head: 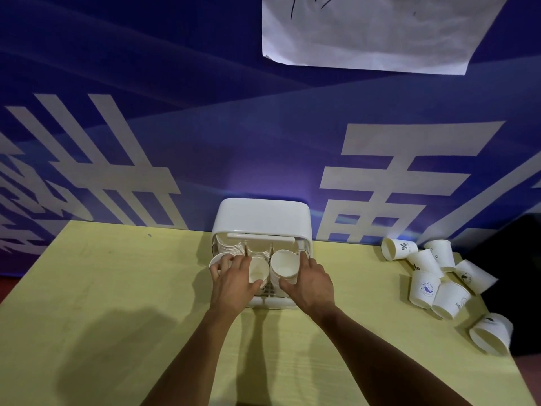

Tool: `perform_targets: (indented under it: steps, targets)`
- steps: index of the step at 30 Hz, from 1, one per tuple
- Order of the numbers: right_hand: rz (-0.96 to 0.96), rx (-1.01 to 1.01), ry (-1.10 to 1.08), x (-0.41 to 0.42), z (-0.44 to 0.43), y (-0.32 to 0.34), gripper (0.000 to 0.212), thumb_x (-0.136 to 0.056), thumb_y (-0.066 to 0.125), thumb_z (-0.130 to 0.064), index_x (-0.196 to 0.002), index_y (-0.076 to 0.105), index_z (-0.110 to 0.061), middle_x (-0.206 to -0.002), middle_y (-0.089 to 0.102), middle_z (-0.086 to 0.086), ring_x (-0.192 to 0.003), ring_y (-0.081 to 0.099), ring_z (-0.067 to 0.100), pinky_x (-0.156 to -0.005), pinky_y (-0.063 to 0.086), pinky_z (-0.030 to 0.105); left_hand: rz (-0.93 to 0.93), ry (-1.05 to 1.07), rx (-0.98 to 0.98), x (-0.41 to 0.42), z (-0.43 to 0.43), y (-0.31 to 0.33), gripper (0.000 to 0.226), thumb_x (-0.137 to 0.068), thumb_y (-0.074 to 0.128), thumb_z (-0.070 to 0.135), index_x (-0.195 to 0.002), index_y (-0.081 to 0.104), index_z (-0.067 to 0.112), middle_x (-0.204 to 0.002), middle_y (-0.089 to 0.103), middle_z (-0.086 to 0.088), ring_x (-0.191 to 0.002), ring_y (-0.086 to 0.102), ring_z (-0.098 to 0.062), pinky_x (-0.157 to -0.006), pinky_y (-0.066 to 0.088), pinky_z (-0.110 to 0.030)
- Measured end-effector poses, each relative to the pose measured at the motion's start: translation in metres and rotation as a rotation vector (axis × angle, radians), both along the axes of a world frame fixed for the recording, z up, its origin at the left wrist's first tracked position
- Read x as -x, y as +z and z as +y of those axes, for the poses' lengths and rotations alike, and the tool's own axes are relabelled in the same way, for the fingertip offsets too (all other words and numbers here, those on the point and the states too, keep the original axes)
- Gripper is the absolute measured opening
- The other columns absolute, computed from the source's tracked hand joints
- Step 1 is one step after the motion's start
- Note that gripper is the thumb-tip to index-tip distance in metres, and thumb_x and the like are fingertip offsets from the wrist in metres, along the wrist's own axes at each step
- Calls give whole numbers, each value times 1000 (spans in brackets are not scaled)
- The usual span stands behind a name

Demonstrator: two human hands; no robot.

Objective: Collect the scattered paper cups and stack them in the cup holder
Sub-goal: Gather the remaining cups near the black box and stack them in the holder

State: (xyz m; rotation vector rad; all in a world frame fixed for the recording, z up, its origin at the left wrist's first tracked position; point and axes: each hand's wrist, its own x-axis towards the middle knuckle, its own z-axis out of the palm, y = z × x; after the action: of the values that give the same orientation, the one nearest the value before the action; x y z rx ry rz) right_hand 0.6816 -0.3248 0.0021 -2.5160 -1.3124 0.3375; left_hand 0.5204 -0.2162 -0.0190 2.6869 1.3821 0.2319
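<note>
A white plastic cup holder (261, 219) stands at the back middle of the yellow table, with stacks of white paper cups lying in its slots. My left hand (234, 281) is curled around the left and middle cup stacks (258, 271) at their open ends. My right hand (310, 281) grips the right cup stack (283, 266) from the side. Several loose paper cups (426, 284) lie scattered at the table's right, some upright, some tipped over.
The yellow table (111, 288) ends against a blue banner wall with white characters. A white paper sheet (377, 30) hangs above. One tipped cup (490, 334) lies near the right edge, beside a dark object.
</note>
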Motion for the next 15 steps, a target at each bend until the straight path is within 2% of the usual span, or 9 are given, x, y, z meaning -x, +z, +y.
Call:
perform_targets:
  steps: [5, 8, 15]
  targets:
    - [-16, 38, 45, -2, 1, 2, 73, -86, 50, -64, -144, 36, -23, -127, 57, 7, -110, 57, 27, -89, 51, 38, -16, 0, 34, 0, 0, 6, 56, -78, 65, 58, -124, 62, 26, -123, 62, 8, -119, 47, -22, -94, 29, -40]
    - [13, 81, 38, -2, 1, 4, 71, -86, 52, -64, -144, 35, -26, -125, 58, 9, -109, 57, 28, -88, 52, 39, -22, -19, 70, -1, -2, 14, 57, -84, 59, 57, -132, 56, 27, -133, 55, 8, -125, 42, -21, -98, 29, -38]
    - [54, 63, 12, -9, -18, 7, 64, -89, 55, -55, -142, 38, -22, -119, 60, 7, -103, 60, 25, -84, 54, 38, -81, -112, 118, -12, -15, 26, 51, -88, 60, 49, -133, 56, 24, -135, 54, 5, -125, 44, -21, -97, 32, -37]
